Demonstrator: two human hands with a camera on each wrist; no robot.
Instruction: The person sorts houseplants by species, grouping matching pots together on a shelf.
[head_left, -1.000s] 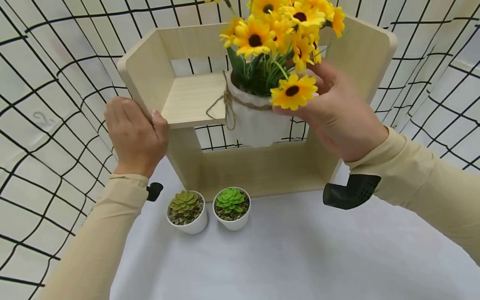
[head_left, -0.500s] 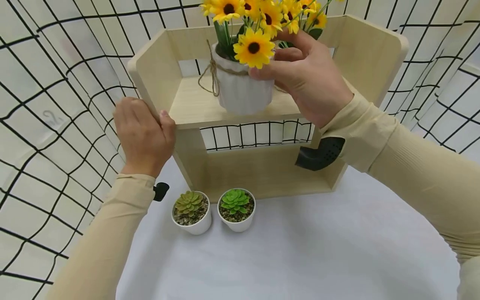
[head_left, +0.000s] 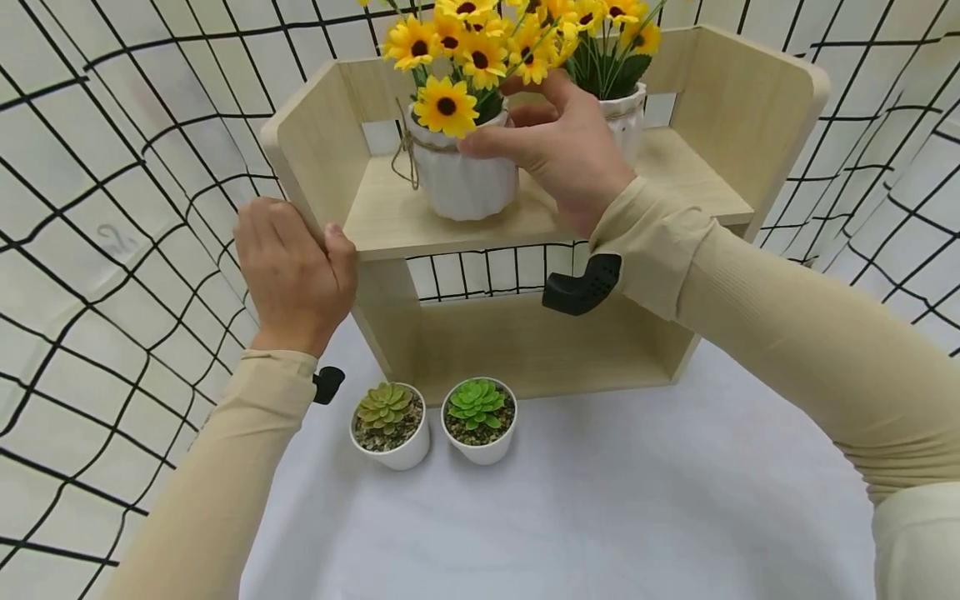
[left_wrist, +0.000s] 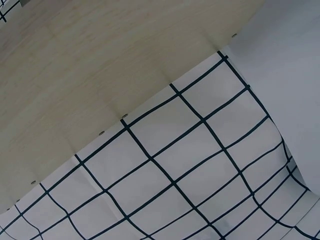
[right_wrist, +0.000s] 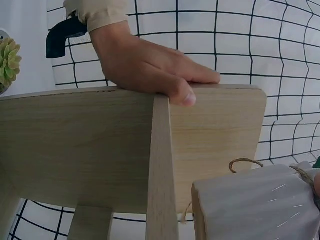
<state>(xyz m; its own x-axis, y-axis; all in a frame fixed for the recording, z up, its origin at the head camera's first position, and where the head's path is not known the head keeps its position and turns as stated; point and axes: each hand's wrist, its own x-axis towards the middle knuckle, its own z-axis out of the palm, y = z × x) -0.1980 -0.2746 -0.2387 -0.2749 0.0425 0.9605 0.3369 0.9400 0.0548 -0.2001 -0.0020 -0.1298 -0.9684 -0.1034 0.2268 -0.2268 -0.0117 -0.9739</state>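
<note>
My right hand (head_left: 562,150) holds a white flower pot (head_left: 461,183) of yellow artificial sunflowers by its rim, thumb in front. Twine is tied round this pot, which stands at the left of the upper board of a wooden shelf (head_left: 693,179). In the right wrist view the pot (right_wrist: 260,205) shows its side and base edge. My left hand (head_left: 288,271) grips the front edge of the shelf's left side panel, its thumb over the edge. That hand (right_wrist: 145,65) shows against the panel in the right wrist view too. The left wrist view holds only the panel's outer face (left_wrist: 100,75) and grid.
A second white pot (head_left: 628,121) of sunflowers stands farther right on the upper board, partly behind my right hand. Two small potted succulents, one olive (head_left: 390,417) and one bright green (head_left: 480,412), stand on the white tabletop before the shelf. Black wire grid (head_left: 135,292) surrounds it.
My right hand has carried the sunflower pot left and back, from in front of the upper board onto its left part. The second sunflower pot has come into view. My left hand keeps its grip.
</note>
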